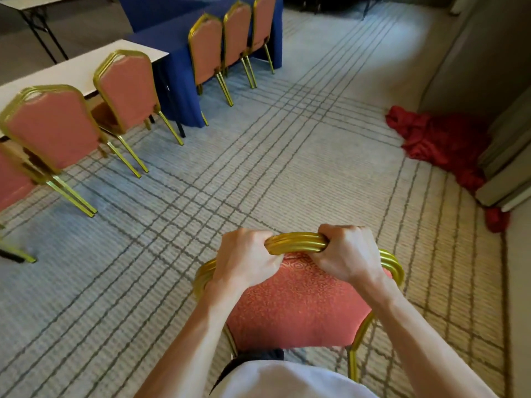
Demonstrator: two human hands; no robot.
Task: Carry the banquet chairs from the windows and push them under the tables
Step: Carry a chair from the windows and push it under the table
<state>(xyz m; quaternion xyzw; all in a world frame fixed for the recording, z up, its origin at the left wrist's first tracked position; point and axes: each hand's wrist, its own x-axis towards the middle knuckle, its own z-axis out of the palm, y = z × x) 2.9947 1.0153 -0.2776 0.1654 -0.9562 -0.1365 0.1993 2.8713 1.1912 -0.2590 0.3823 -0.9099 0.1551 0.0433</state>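
Observation:
A banquet chair (pixel 298 303) with a pink patterned back and a gold frame is right in front of me, low in the view. My left hand (pixel 244 259) and my right hand (pixel 347 254) both grip the gold top rail of its back, side by side. Its seat and most of its legs are hidden behind the back. On the left, two like chairs (pixel 126 90) stand at a bare white table (pixel 71 70). Three more chairs (pixel 207 50) are pushed against a table with a blue cloth (pixel 172 41) further back.
A heap of red cloth (pixel 442 142) lies on the carpet at the right, against a grey wall corner (pixel 488 67). Part of another chair (pixel 11 179) shows at the left edge. Patterned carpet (pixel 287 153) stretches between me and the tables.

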